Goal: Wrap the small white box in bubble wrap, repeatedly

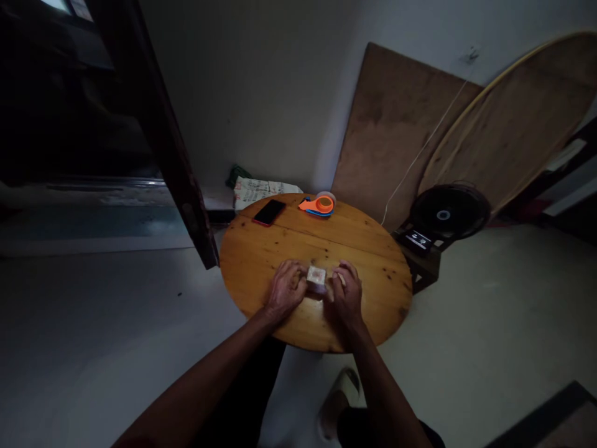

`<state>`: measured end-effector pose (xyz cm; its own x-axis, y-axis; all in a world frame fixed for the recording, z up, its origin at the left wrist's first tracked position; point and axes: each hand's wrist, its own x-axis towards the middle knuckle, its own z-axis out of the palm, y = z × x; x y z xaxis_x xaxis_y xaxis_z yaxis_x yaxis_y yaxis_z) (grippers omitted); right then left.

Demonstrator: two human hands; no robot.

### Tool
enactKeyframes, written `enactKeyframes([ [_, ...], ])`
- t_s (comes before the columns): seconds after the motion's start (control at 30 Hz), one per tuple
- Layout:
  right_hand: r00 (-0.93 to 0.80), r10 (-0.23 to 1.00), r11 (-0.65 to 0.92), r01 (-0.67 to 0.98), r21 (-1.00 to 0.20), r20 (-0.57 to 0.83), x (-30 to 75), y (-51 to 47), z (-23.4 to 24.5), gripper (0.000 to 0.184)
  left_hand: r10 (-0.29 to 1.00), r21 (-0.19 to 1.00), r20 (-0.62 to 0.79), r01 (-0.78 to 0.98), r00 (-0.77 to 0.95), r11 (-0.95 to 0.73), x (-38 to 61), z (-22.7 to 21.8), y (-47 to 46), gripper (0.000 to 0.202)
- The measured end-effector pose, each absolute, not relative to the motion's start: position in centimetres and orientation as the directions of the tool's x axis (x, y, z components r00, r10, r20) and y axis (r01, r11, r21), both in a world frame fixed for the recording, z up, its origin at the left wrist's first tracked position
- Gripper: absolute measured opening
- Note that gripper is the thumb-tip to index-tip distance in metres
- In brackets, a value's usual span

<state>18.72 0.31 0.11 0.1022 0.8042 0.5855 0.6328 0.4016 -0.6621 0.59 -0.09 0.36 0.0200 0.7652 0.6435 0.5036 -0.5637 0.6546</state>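
A small pale box [316,276] sits on the round wooden table [261,255], near its front edge. My left hand [285,290] rests with curled fingers against the box's left side. My right hand [346,291] presses its bent fingers against the right side. Both hands hold the box between them on the tabletop. What is printed on the box is too small to read.
An orange and blue tape dispenser [318,205] and a dark phone [269,212] lie at the table's far edge. A black fan [448,212] stands right of the table. Boards lean on the wall behind. A dark door [177,168] stands to the left.
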Motion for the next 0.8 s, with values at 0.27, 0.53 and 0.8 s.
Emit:
enactKeyframes([
  [0.27,0.183,0.858,0.322,0.536,-0.781,0.48,19.4,1.1,-0.7,0.028,0.775,0.68,0.632,0.473,0.01,-0.561,0.4,0.7,-0.3,0.013],
  [0.53,0.23,0.887,0.256,0.476,-0.842,0.4,19.4,1.2,-0.9,0.028,0.781,0.687,0.624,0.471,0.008,-0.554,0.4,0.1,-0.1,0.017],
  [0.8,0.265,0.864,0.242,0.527,-0.815,0.428,19.4,1.4,-1.3,0.026,0.827,0.721,0.562,0.474,0.027,-0.505,0.3,0.2,-0.3,0.016],
])
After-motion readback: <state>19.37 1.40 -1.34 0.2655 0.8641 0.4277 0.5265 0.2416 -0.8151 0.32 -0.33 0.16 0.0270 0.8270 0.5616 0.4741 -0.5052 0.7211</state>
